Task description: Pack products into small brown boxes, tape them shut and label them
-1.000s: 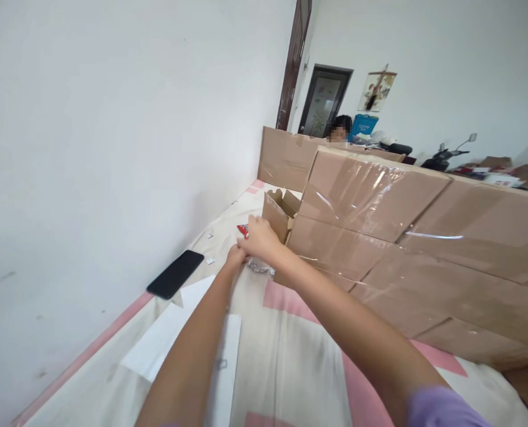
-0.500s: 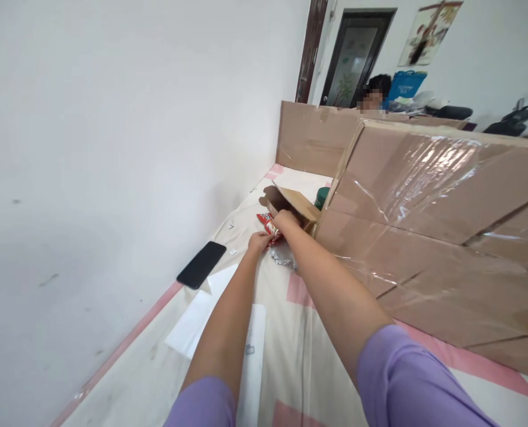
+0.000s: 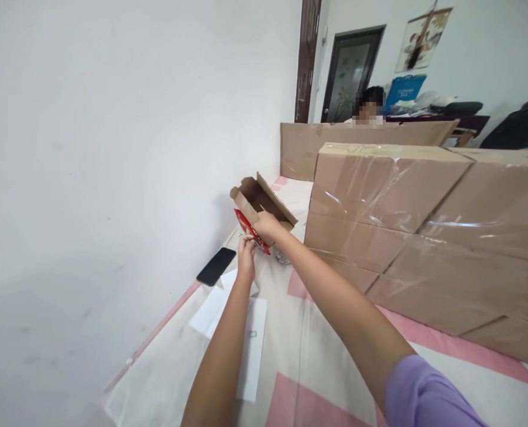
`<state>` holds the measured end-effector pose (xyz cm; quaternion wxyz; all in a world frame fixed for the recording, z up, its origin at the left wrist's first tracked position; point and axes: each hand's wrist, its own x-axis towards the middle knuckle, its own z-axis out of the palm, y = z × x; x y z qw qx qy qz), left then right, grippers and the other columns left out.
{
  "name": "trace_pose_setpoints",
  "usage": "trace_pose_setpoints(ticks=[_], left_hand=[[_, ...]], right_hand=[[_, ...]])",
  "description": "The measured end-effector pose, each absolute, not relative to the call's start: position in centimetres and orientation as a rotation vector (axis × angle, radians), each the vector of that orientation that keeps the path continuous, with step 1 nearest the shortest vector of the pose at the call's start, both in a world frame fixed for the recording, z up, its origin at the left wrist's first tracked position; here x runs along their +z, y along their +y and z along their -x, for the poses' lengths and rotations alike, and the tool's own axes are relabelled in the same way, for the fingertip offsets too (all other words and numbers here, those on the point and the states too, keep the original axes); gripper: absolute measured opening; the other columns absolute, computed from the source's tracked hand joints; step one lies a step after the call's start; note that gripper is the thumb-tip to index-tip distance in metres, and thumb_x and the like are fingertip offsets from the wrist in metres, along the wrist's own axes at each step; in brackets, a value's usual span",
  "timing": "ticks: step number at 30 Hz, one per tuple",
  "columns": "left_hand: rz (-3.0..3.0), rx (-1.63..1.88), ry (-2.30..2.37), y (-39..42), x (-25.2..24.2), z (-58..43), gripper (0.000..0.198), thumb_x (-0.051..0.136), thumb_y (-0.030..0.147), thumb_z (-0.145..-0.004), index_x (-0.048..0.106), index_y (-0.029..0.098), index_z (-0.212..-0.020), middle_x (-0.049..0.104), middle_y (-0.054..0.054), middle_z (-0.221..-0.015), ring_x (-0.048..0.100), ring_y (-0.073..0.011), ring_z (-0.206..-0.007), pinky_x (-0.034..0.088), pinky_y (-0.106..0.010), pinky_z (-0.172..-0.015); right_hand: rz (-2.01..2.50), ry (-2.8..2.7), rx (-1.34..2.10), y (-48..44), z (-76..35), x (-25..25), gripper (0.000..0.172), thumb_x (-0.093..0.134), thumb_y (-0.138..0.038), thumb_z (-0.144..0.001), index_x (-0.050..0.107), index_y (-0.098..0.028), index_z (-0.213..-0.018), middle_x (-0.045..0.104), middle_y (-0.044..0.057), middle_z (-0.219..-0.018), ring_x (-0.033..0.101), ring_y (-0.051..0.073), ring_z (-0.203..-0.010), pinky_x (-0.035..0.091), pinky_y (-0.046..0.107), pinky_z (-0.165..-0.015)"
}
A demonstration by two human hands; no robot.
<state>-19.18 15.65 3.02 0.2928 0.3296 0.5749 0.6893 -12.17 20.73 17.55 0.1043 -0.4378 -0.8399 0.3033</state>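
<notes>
A small open cardboard box (image 3: 261, 198) is lifted off the bed, tilted, with my right hand (image 3: 267, 226) gripping its underside. A red snack packet (image 3: 248, 226) sits against the box under that hand. My left hand (image 3: 246, 248) is closed in a pinch at the packet's lower edge. A crinkled silvery wrapper (image 3: 281, 257) lies on the sheet just behind my right wrist. Both arms reach far forward over the bed.
A black phone (image 3: 216, 266) lies by the white wall. White paper sheets (image 3: 246, 332) rest on the pink and cream bedsheet (image 3: 317, 367). Large taped cardboard cartons (image 3: 424, 231) wall off the right side. Another person (image 3: 368, 107) sits behind the far carton.
The small box has risen off the bed and tipped, with its opening now facing up and toward me. Both hands rose with it, the red packet still held between them.
</notes>
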Motion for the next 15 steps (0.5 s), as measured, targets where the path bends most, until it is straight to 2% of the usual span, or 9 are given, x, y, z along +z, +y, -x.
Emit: trace_pose_setpoints(ticks=[2,4,7,9,11,13,15], left_hand=[[-0.919,1.886,1.542,11.3,3.5,18.3,0.021,0.037,0.025,-0.100,0.051,0.024,-0.117,0.046,-0.009,-0.159,0.045,-0.0218,-0.148,0.045,-0.038,-0.114],[-0.987,1.902,1.572,6.1,3.6,16.3,0.021,0.037,0.027,-0.100,0.049,0.024,-0.117,0.034,-0.007,-0.167,0.028,-0.0230,-0.158,0.039,-0.042,-0.121],[-1.323,1.790,1.749,-2.3,2.2,11.2,0.032,0.033,0.043,-0.103,0.047,0.027,-0.128,0.029,-0.008,-0.170,0.011,-0.0275,-0.162,0.033,-0.055,-0.124],[-1.527,1.650,1.758,-7.1,0.3,6.6,0.042,0.040,0.050,-0.101,0.046,0.032,-0.139,0.032,-0.009,-0.168,0.012,-0.0330,-0.162,0.031,-0.065,-0.122],[-1.778,1.425,1.677,-10.9,-2.1,1.5,0.056,0.051,0.051,-0.096,0.041,0.034,-0.148,0.039,-0.013,-0.164,0.021,-0.0392,-0.159,0.038,-0.069,-0.115],[-1.977,1.139,1.553,-13.6,-4.3,-3.6,0.062,0.062,0.047,-0.091,0.046,0.031,-0.149,0.050,-0.017,-0.157,0.037,-0.0410,-0.152,0.048,-0.062,-0.109],[-2.121,0.954,1.440,-15.6,-6.0,-7.9,0.057,0.066,0.043,-0.089,0.056,0.028,-0.143,0.057,-0.018,-0.150,0.048,-0.0402,-0.144,0.053,-0.054,-0.106]], right_hand=[[1.160,-2.506,0.980,18.0,11.1,18.4,0.024,0.070,-0.021,-0.088,0.072,-0.009,-0.109,0.076,0.014,-0.109,0.070,0.022,-0.095,0.048,0.024,-0.073],[1.059,-2.542,1.062,15.2,9.3,19.0,0.021,0.066,-0.017,-0.085,0.073,-0.010,-0.103,0.077,0.011,-0.103,0.069,0.021,-0.088,0.045,0.023,-0.068],[0.953,-2.596,1.166,11.6,4.7,19.5,0.017,0.065,-0.016,-0.081,0.071,-0.012,-0.097,0.076,0.007,-0.096,0.066,0.018,-0.081,0.044,0.021,-0.064],[0.901,-2.649,1.258,9.4,0.7,19.8,0.012,0.064,-0.018,-0.081,0.069,-0.014,-0.091,0.074,0.004,-0.092,0.064,0.016,-0.077,0.043,0.021,-0.061],[0.875,-2.749,1.394,7.1,-3.8,19.9,0.010,0.061,-0.017,-0.080,0.067,-0.015,-0.088,0.071,0.002,-0.086,0.060,0.013,-0.070,0.040,0.020,-0.056],[0.875,-2.870,1.561,4.6,-8.3,19.6,0.013,0.058,-0.013,-0.078,0.066,-0.017,-0.087,0.066,-0.001,-0.076,0.055,0.011,-0.061,0.035,0.021,-0.052],[0.899,-3.019,1.645,1.8,-12.2,19.0,0.011,0.056,-0.010,-0.075,0.062,-0.019,-0.078,0.059,-0.003,-0.064,0.049,0.010,-0.054,0.030,0.022,-0.049]])
